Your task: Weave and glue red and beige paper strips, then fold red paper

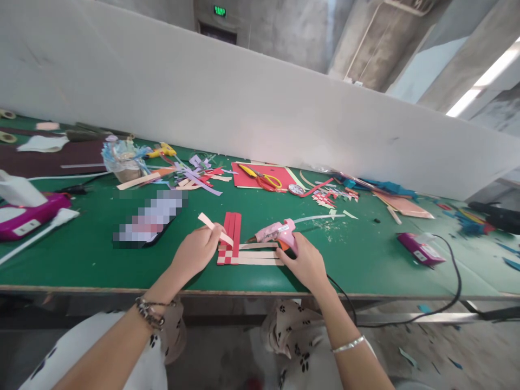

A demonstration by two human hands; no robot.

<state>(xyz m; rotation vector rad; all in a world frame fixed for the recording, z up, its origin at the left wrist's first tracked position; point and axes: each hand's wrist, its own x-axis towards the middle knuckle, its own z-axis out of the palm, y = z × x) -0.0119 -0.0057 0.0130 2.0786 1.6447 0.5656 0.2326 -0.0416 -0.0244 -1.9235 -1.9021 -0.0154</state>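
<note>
Red paper strips (232, 228) stand upright on the green table, woven at their lower end with pale pink strips (260, 257) that run to the right. My left hand (197, 246) pinches a pale strip (206, 220) at the left edge of the weave; the strip's other end curls over the red ones. My right hand (303, 260) is wrapped round a pink glue gun (276, 231). The gun's nozzle points left, close to the red strips. The fingertips of my right hand are at the right ends of the pale strips.
A phone (152, 219) lies left of my left hand. Behind are paper scraps (195, 173), yellow-handled scissors (260, 176) on red sheets (239, 177), and a yellow glue gun (162, 150). Magenta power boxes (420, 249) sit at both sides; a black cable hangs over the front edge.
</note>
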